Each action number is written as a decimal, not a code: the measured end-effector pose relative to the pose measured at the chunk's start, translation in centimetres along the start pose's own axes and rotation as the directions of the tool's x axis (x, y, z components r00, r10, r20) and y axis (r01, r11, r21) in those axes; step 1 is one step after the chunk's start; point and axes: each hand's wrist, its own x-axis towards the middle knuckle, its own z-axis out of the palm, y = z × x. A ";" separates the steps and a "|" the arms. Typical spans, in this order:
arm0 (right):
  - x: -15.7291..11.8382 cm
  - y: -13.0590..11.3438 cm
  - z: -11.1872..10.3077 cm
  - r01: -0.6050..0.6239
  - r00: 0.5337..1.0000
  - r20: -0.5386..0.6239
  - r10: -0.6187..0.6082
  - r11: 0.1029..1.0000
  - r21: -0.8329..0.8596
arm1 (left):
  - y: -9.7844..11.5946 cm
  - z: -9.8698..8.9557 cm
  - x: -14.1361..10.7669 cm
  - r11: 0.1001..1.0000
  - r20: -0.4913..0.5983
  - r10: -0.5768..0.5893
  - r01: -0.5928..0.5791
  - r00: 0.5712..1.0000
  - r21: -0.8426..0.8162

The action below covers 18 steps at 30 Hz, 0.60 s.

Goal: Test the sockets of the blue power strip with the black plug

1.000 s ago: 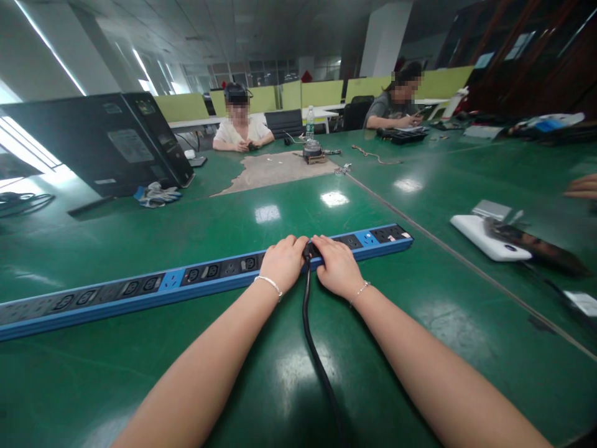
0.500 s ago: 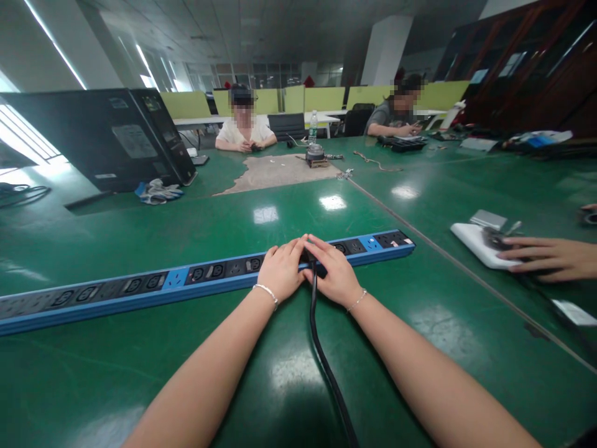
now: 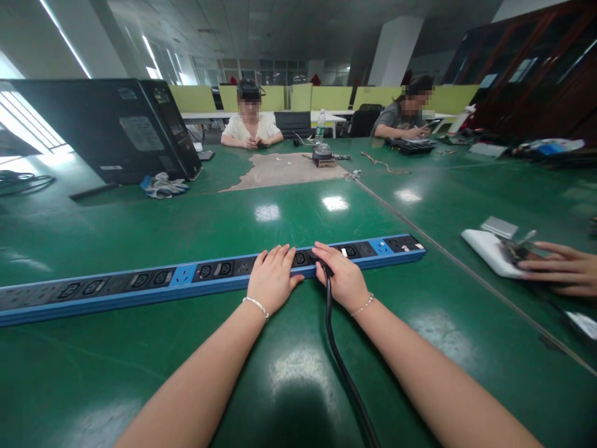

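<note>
A long blue power strip (image 3: 185,274) with black and blue sockets lies across the green table (image 3: 186,373). My left hand (image 3: 273,277) rests on the strip just left of the middle, its fingers laid over the sockets and its thumb along the near edge. To its right, my right hand (image 3: 341,274) is closed round the black plug at the end of a black cable (image 3: 342,367), at the strip's sockets. The fingers mostly hide the plug, and the cable runs down toward the bottom edge of the view.
At the right, another person's hand (image 3: 562,267) touches items by a white box (image 3: 489,252). A black computer case (image 3: 140,134) and gloves (image 3: 163,185) are at the back left. Two people sit across the table, near a bottle (image 3: 320,126).
My hands, which were together over the plug, are now apart. My left hand has moved left onto the strip, and my right hand remains at the plug. The view has shifted slightly.
</note>
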 end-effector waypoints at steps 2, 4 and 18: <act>-0.1 -0.1 -0.1 -0.014 1.000 0.001 0.014 1.000 0.003 | 0.0 -0.1 0.0 1.000 0.003 -0.004 0.004 1.000 -0.003; -0.2 -0.3 -0.1 -0.026 1.000 0.007 0.026 1.000 0.002 | 0.0 -0.1 0.0 1.000 0.004 -0.005 0.005 1.000 -0.002; 0.4 -0.4 1.2 -0.190 0.980 0.025 0.198 0.964 -0.186 | 0.0 0.1 0.0 1.000 -0.015 0.003 -0.003 1.000 0.011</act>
